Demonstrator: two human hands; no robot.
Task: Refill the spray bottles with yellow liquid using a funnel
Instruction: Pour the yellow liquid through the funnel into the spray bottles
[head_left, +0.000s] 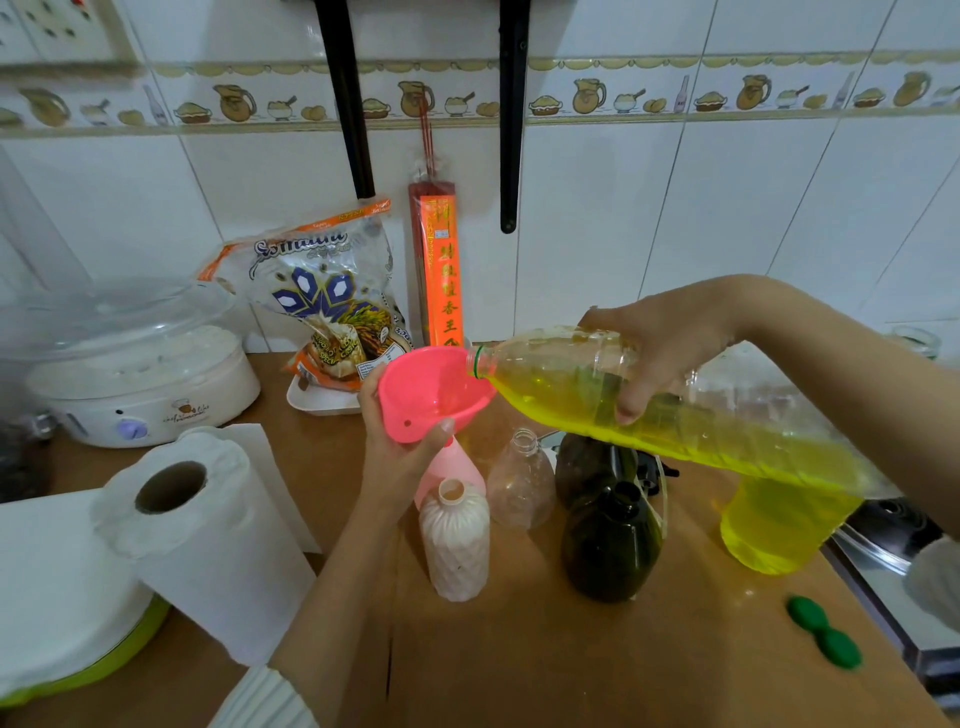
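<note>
Left hand (395, 447) grips pink funnel (434, 392); right hand (660, 348) clasps unlabelled yellow-liquid bottle (675, 415).

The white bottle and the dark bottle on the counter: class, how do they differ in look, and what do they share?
The white bottle is opaque, pale and slimmer; the dark bottle is nearly black, glossy and broader. The white bottle stands nearer the left hand that holds the pink funnel; the dark bottle stands under the tilted bottle of yellow liquid. Both stand upright on the brown counter with open, uncapped necks.
</note>
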